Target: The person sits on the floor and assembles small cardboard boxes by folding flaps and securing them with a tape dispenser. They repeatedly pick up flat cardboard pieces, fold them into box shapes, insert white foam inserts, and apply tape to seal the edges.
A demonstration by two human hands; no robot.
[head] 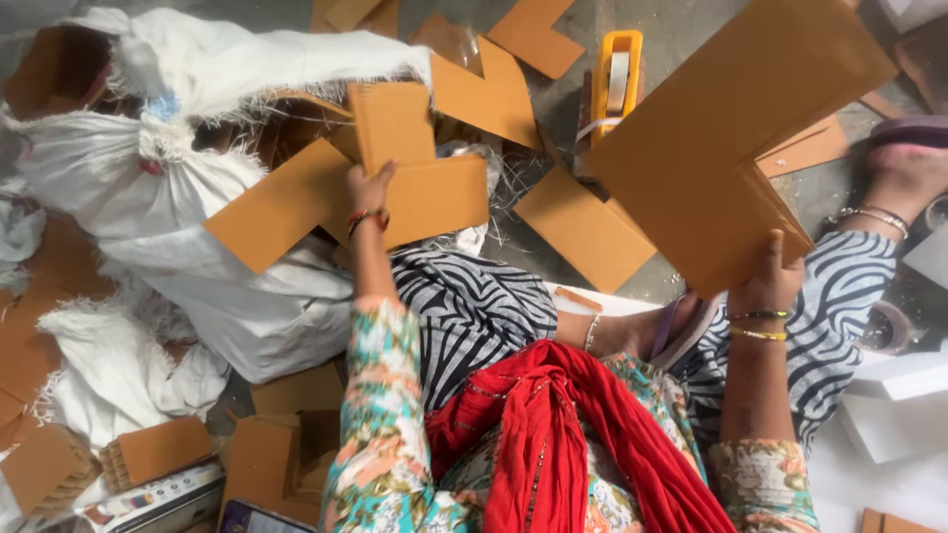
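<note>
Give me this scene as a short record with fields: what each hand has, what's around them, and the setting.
Setting: person seated on a concrete floor, seen from above
Left hand: grip on an L-shaped brown cardboard piece from the pile
Right hand: holds up a stack of L-shaped cardboard pieces
Nearby: yellow tape dispenser on the floor between the hands
Left side: white woven sacks, more cardboard on and around them
Lap: red scarf
Wrists: bangles on both

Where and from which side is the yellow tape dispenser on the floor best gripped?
Grip the yellow tape dispenser across its two long side walls, coming from above. It lies flat with its open frame facing up, and cardboard pieces crowd its near end.
</note>
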